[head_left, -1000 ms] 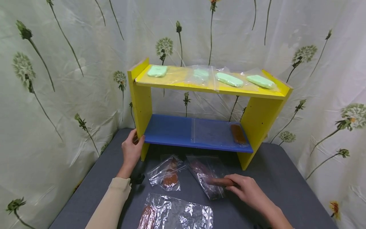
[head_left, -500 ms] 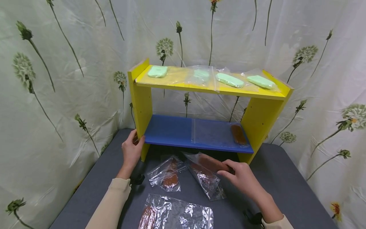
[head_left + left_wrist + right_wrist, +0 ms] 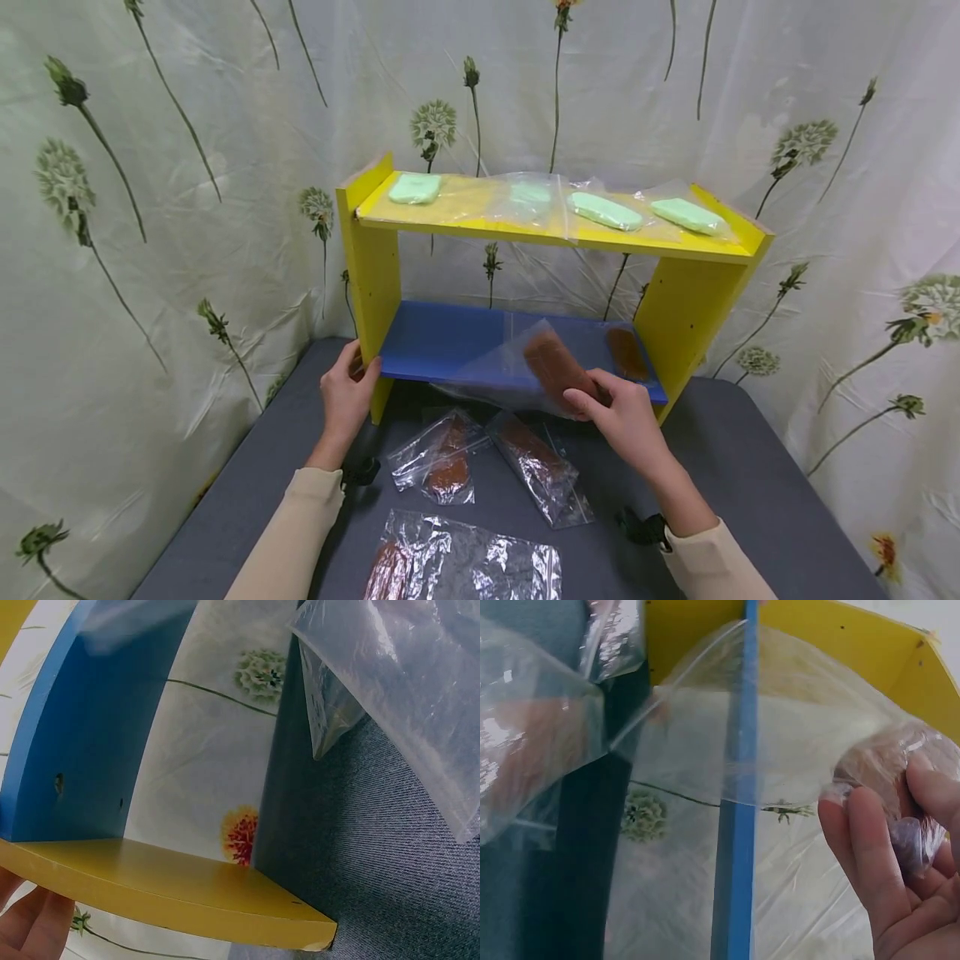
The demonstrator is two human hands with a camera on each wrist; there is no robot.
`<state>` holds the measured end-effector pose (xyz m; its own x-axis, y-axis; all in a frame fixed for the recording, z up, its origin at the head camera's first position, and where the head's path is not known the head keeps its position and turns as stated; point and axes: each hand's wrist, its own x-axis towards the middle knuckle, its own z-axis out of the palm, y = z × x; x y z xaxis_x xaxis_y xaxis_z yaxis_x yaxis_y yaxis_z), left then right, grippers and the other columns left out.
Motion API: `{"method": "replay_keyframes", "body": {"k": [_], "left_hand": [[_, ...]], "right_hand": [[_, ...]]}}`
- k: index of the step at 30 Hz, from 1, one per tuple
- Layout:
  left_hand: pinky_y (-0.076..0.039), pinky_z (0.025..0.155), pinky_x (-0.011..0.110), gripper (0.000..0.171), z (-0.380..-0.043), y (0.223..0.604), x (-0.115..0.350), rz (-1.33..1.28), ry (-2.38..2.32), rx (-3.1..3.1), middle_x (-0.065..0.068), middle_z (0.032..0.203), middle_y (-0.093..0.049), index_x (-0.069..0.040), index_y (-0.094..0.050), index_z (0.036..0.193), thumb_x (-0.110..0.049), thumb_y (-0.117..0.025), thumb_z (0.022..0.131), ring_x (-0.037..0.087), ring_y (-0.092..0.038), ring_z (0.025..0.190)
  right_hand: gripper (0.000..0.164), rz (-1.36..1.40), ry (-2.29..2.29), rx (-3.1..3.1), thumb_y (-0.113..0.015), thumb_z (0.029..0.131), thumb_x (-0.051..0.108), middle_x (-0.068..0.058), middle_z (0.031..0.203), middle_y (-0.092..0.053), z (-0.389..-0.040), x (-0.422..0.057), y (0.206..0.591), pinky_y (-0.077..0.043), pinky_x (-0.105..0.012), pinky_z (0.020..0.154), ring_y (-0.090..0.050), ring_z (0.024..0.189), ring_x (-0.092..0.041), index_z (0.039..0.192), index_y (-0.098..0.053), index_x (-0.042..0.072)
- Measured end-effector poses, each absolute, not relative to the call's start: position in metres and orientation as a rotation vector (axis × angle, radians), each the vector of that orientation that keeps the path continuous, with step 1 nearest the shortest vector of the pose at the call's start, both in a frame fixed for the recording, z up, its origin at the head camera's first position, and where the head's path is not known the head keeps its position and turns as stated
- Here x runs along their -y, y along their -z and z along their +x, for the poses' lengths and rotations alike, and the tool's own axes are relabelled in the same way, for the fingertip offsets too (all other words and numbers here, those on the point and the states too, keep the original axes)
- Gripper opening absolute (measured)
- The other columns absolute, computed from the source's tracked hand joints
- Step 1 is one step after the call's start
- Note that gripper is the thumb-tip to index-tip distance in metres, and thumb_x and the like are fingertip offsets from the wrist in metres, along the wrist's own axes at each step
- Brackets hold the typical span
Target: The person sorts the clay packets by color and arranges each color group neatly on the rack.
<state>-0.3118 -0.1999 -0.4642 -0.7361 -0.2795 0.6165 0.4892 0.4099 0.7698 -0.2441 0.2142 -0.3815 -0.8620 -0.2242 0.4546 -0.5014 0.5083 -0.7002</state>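
Observation:
My right hand (image 3: 622, 415) grips a clear zip bag with a brown block (image 3: 557, 360) in it, raised in front of the blue lower shelf (image 3: 442, 333). The bag's thin free part (image 3: 795, 727) trails off to the left in the head view. In the right wrist view the thumb and fingers pinch the block through the plastic. My left hand (image 3: 348, 385) holds the front edge of the yellow left side panel (image 3: 369, 292) at the blue shelf's height; some fingers are hidden behind it. Another bagged brown block (image 3: 627, 353) lies at the blue shelf's right end.
Several bagged pale green blocks (image 3: 604, 211) lie along the yellow top shelf (image 3: 465, 210). On the dark grey table (image 3: 750, 492) below are more bagged brown blocks: a left bag (image 3: 448, 471), a right bag (image 3: 536, 458) and a front bag (image 3: 480, 554). A flowered curtain (image 3: 187, 208) hangs behind.
My right hand has lifted the bagged brown block from above the bags on the table up to the front of the blue shelf. The left hand has stayed on the side panel.

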Motion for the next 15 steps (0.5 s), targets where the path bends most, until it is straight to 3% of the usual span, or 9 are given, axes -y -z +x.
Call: {"method": "replay_keyframes", "body": {"k": [7,15], "left_hand": [[-0.056,0.084,0.044,0.037,-0.312,0.464,0.200,-0.187,1.394,1.959,0.010,0.120,-0.069,-0.017,-0.064,0.132,-0.018,-0.072,0.096,0.029,-0.069,0.106],[-0.055,0.084,0.045,0.036,-0.313,0.465,0.200,-0.191,1.396,1.954,0.011,0.119,-0.069,-0.016,-0.064,0.131,-0.019,-0.071,0.096,0.031,-0.069,0.105]], "right_hand": [[0.032,0.526,-1.624,2.319,-0.071,0.096,0.025,-0.015,0.105,-0.069,-0.265,-0.215,0.375,-0.059,-0.033,0.072,-0.074,0.087,-0.022,0.119,-0.066,0.003],[0.039,0.416,-1.643,2.304,-0.071,0.096,0.027,-0.016,0.115,-0.062,-0.279,-0.217,0.376,-0.058,-0.029,0.075,-0.073,0.091,-0.021,0.126,-0.062,0.004]]}}
